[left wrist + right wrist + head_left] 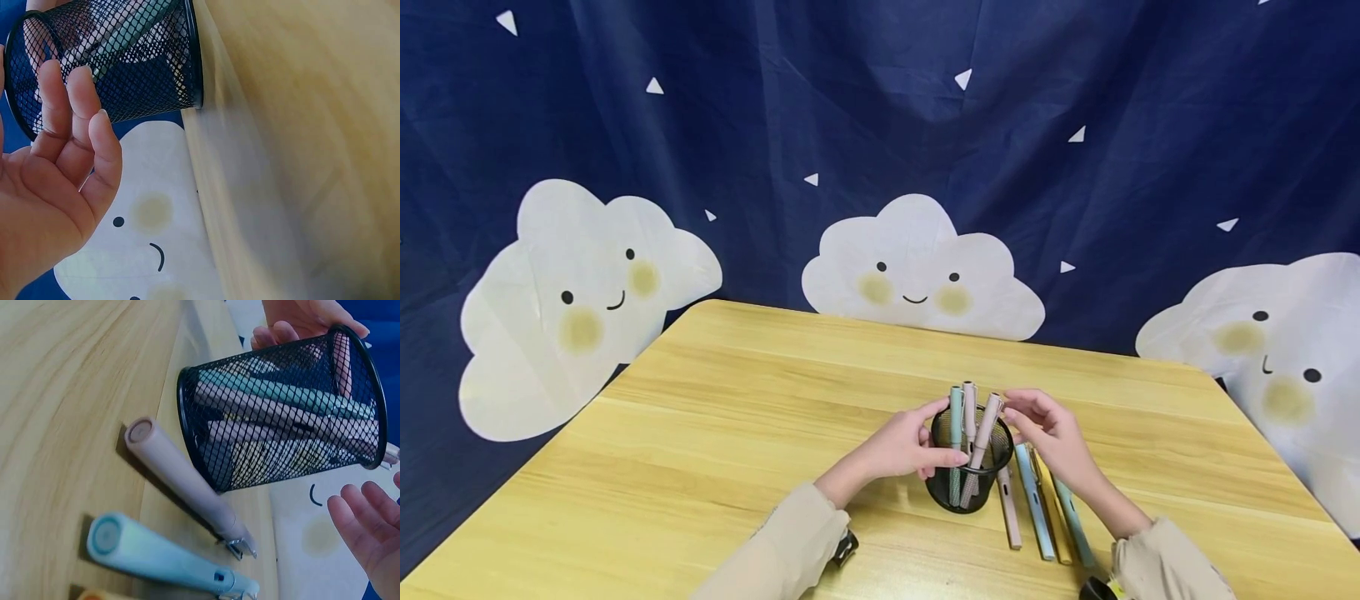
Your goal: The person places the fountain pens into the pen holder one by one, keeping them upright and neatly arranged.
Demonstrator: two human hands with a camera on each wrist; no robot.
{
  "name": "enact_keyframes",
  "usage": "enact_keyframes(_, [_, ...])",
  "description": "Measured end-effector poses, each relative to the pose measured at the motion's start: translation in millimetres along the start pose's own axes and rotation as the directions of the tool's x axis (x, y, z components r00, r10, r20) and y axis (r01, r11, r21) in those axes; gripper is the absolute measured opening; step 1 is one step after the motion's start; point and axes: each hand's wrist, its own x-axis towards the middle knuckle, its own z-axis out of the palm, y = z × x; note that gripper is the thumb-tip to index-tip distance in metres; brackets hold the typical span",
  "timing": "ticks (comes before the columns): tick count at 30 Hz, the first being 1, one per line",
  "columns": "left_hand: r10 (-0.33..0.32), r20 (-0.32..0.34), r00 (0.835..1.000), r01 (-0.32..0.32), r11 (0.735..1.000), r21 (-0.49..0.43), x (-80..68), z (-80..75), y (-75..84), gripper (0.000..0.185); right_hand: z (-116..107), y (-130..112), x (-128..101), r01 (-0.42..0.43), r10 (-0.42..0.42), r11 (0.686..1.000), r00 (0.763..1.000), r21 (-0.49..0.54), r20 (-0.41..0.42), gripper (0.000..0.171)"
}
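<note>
A black mesh pen cup stands upright on the table, holding a green pen and two pale pink pens. My left hand grips the cup by its rim, thumb at the near side and index finger at the far side. In the left wrist view its other fingers lie by the mesh wall. To the right of the cup is my right hand, fingers gently bent and holding nothing. Its fingertips come close to the rim and the leaning pink pen; contact cannot be told.
Right of the cup, on the wooden table, lie a pink pen, a light blue pen, a gold pen and a teal pen, side by side. A blue curtain with clouds hangs behind the table.
</note>
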Motion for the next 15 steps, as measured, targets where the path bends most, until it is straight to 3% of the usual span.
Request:
enact_keyframes(7, [-0.006,-0.003,1.000,0.006,1.000,-0.026,-0.3,1.0,-0.1,0.081,-7.5,4.3,-6.0,-0.002,0.002,0.998,1.000,0.069,0.011,0.026])
enact_keyframes(15, [-0.011,0.000,1.000,0.011,0.999,-0.037,-0.9,0.6,1.5,0.082,-19.5,12.1,-14.4,-0.026,0.025,0.998,0.999,0.058,0.024,0.027])
